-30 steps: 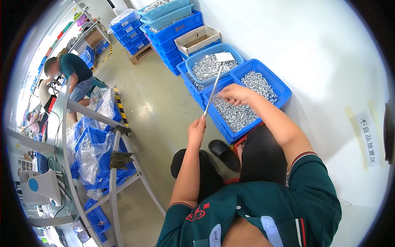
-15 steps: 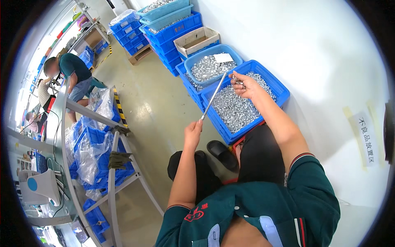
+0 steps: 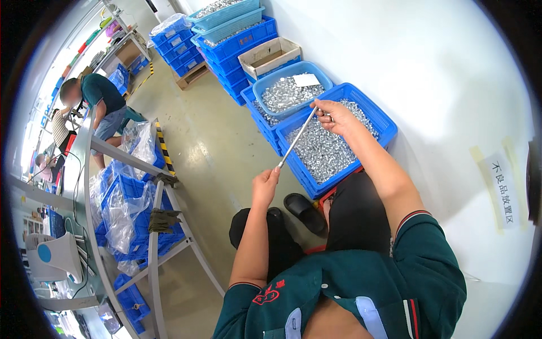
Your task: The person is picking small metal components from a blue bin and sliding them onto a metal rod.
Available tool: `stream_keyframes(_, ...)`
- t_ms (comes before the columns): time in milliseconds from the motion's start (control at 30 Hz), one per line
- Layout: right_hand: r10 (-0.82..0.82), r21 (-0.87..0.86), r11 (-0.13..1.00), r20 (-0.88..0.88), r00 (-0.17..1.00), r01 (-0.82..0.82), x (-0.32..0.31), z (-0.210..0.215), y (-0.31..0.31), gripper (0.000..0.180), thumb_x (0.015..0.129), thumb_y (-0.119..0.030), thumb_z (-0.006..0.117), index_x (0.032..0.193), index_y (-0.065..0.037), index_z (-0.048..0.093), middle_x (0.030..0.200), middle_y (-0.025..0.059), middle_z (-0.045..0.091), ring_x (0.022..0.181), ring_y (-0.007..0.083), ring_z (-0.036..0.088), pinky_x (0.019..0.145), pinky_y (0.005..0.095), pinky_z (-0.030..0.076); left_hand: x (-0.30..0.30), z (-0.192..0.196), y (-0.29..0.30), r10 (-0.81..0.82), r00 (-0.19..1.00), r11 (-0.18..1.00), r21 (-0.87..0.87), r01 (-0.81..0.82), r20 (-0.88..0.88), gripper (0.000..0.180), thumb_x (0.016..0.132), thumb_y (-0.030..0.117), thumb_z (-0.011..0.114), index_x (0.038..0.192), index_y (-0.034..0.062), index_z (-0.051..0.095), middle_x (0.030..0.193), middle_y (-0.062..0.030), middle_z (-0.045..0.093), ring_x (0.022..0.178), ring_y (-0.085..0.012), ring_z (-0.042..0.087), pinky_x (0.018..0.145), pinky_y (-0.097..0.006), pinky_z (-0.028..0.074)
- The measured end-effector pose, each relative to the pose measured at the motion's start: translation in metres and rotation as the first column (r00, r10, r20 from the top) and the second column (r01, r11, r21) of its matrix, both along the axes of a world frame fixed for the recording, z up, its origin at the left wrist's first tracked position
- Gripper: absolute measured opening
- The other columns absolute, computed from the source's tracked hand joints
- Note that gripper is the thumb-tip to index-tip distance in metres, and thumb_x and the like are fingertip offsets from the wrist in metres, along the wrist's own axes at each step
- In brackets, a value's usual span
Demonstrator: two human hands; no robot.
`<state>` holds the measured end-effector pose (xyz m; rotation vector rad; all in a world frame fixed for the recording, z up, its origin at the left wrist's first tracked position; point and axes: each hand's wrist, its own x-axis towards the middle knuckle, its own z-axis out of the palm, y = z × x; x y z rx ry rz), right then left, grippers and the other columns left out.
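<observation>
A thin, straight metal rod [image 3: 297, 140] slants from lower left to upper right in front of me. My left hand [image 3: 265, 185] is closed around its lower end. At the rod's upper end, my right hand [image 3: 337, 117] has thumb and forefinger pinched at the tip. Small shiny metal pieces show among the curled fingers of that hand; their exact kind is too small to tell. Below the right hand stands a blue plastic basket [image 3: 386, 125], filled with loose small metal parts [image 3: 324, 155] of the same silvery look.
Beyond the basket is a light-blue basin [image 3: 261, 85] of metal parts with a white card [image 3: 306, 79] on top. An open box [image 3: 285, 47] and stacked blue crates [image 3: 226, 62] stand farther back. At left are a metal frame [image 3: 152, 277], bagged crates [image 3: 127, 209] and a bending co-worker [image 3: 101, 93].
My right hand has moved slightly left, bringing its fingertips onto the rod's upper end. The rod's tip was free beside that hand before. My left hand has shifted only slightly.
</observation>
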<state>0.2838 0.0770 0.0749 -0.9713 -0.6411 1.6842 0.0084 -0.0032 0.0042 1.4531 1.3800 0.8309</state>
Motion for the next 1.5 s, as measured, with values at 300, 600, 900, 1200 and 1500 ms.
stream_keyframes(300,-0.079,0.117,0.991,0.091,0.993,0.068,-0.011,-0.001,-0.003,0.021,0.083,-0.021,0.060,0.090,-0.001,0.057,0.064,-0.0006,0.044,0.044,0.0033,0.034,0.034,0.0151,0.022,0.005,0.005,-0.002,0.001,0.976,0.969,-0.242,0.053,0.218,0.039,0.085,0.039,0.052,0.062,0.0086,0.047,0.049,0.0062,0.033,0.040,-0.0032,0.027,0.037,-0.020,0.020)
stream_keyframes(600,0.390,-0.220,0.909,0.144,0.909,-0.355,-0.036,-0.008,-0.006,0.027,0.084,-0.026,0.057,0.091,-0.001,0.054,0.067,0.0002,0.044,0.044,0.0026,0.029,0.034,0.0135,0.019,0.008,0.009,0.004,0.079,0.925,0.935,-0.350,0.061,0.372,0.039,0.085,0.042,0.050,0.063,0.0109,0.043,0.047,0.0082,0.028,0.036,-0.0022,0.021,0.034,-0.020,0.014)
stream_keyframes(900,0.022,-0.235,0.971,-0.092,0.996,-0.043,-0.003,-0.008,0.006,0.017,0.085,-0.011,0.050,0.095,0.003,0.050,0.073,0.0052,0.048,0.047,0.0043,0.035,0.033,0.0141,0.025,0.001,-0.004,0.005,0.014,0.991,0.994,-0.113,0.001,0.135,0.039,0.085,0.039,0.051,0.060,0.0098,0.046,0.049,0.0062,0.033,0.043,-0.0037,0.028,0.039,-0.022,0.022)
stream_keyframes(1200,-0.038,-0.131,0.991,-0.406,0.913,-0.017,0.007,-0.011,0.008,0.020,0.086,-0.020,0.055,0.091,-0.001,0.050,0.069,0.0036,0.047,0.048,0.0062,0.037,0.033,0.0153,0.024,-0.008,-0.011,0.003,-0.010,0.997,0.998,-0.055,0.014,0.071,0.041,0.085,0.037,0.053,0.059,0.0066,0.048,0.051,0.0051,0.036,0.046,-0.0050,0.031,0.043,-0.023,0.024)
stream_keyframes(1500,-0.060,-0.128,0.992,-0.364,0.930,0.014,-0.002,-0.006,0.004,0.021,0.084,-0.017,0.057,0.097,-0.001,0.055,0.071,0.0024,0.047,0.053,0.0074,0.039,0.035,0.0159,0.027,-0.004,-0.008,0.001,-0.024,0.996,0.997,-0.064,0.030,0.090,0.041,0.085,0.038,0.053,0.059,0.0065,0.048,0.051,0.0055,0.037,0.046,-0.0043,0.030,0.042,-0.022,0.024)
